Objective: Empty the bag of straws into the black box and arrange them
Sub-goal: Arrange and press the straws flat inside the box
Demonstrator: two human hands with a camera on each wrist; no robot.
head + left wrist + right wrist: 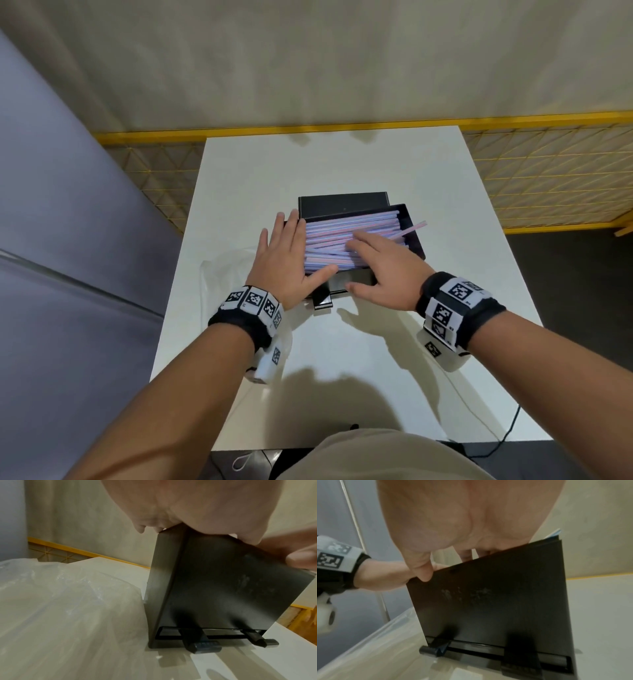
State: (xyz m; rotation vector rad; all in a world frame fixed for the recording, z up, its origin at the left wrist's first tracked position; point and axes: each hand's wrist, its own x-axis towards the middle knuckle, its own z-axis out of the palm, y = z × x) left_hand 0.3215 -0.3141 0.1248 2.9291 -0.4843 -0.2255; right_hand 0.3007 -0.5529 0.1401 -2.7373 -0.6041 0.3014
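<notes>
The black box [342, 281] stands tilted on a black stand on the white table [342, 342]. It is filled with pink and lilac straws [349, 224] lying mostly lengthwise. One straw [416, 226] pokes out over the right rim. My left hand [287, 250] lies flat along the box's left end, thumb at the near rim. My right hand [373, 253] rests with straight fingers on top of the straws, thumb on the near wall. The empty clear bag [226, 274] lies left of the box. The wrist views show the box's dark near wall [223, 588] [496, 601] under each palm.
A flat black panel [342, 204] stands just behind the box. A yellow mesh fence [548, 171] runs beyond the table's far edge, and a grey wall [68, 205] is at the left. A thin black cable [507, 435] hangs off the front right corner.
</notes>
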